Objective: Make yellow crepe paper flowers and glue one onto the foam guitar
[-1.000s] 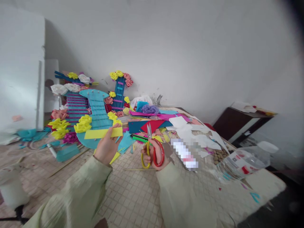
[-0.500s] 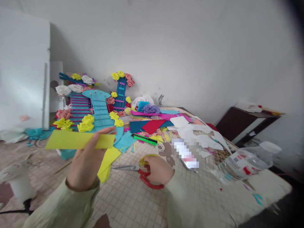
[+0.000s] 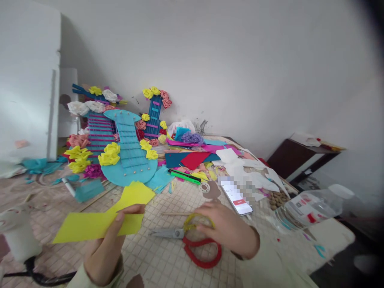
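A strip of yellow paper (image 3: 81,227) is pinched between the thumb and fingers of my left hand (image 3: 105,248), held low over the near left of the table. Behind it lies another yellow paper piece (image 3: 136,194), partly overlapped by the strip. My right hand (image 3: 229,230) curls around the yellow-wrapped loop of a pair of scissors (image 3: 202,262). Their other loop is red and free of fingers. The blades point left and look closed or nearly so, low over the tabletop.
A phone (image 3: 235,196) lies beyond my right hand, and a clear plastic bottle (image 3: 303,208) rests at the right. A green cutter (image 3: 184,176) lies mid-table. Blue paper instruments (image 3: 129,140) with paper flowers stand back left. A glue gun (image 3: 19,232) is at the near left.
The strip and my left hand have come down toward me. My right hand and the scissors have moved right and nearer; its grip has loosened, leaving the red loop uncovered.
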The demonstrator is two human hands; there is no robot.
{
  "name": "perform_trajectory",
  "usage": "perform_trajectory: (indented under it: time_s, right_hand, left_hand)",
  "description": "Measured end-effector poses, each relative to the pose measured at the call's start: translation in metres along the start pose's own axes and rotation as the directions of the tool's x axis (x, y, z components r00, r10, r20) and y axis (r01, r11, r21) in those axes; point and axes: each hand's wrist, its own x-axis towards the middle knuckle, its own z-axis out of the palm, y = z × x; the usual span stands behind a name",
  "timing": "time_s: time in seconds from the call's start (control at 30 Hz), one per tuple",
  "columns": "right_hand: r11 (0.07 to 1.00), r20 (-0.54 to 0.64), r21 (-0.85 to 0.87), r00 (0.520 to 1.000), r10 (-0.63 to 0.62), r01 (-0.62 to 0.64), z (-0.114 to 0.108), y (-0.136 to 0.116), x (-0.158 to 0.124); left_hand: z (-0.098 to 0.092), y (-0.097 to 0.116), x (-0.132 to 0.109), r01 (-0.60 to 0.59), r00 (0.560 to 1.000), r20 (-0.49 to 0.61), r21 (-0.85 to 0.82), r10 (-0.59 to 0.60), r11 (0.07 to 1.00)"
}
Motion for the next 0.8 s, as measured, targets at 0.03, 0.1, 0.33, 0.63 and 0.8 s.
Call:
perform_trajectory:
  time_s: [0.03,0.1,0.33,0.63,0.8]
  right_hand:
    - [1.000,-0.026,-0.007,1.000,-0.009,0.009,-0.002,-0.002,0.012]
    - [0.998,-0.052,-0.032,0.997,-0.052,0.050,0.001,-0.005,0.045]
    - [0.988,-0.071,-0.144,0.995,-0.069,0.058,0.047,-0.014,0.160]
    - [0.978,-0.050,-0.208,0.999,-0.005,-0.006,0.050,0.018,0.164]
    - [0.979,-0.115,-0.187,0.991,0.063,-0.084,0.040,0.040,0.154]
  left_hand:
    - [0.000,-0.003,-0.002,0.009,1.000,0.000,0.006,-0.009,1.000]
    - [0.001,-0.009,-0.004,0.017,1.000,0.013,0.031,-0.018,0.999]
    - [0.004,-0.010,-0.005,-0.064,0.998,0.018,0.085,0.062,0.994]
    - [-0.003,-0.007,-0.002,-0.060,0.997,0.047,0.088,0.056,0.994]
    - [-0.003,-0.014,-0.002,-0.073,0.996,0.052,0.088,0.068,0.993]
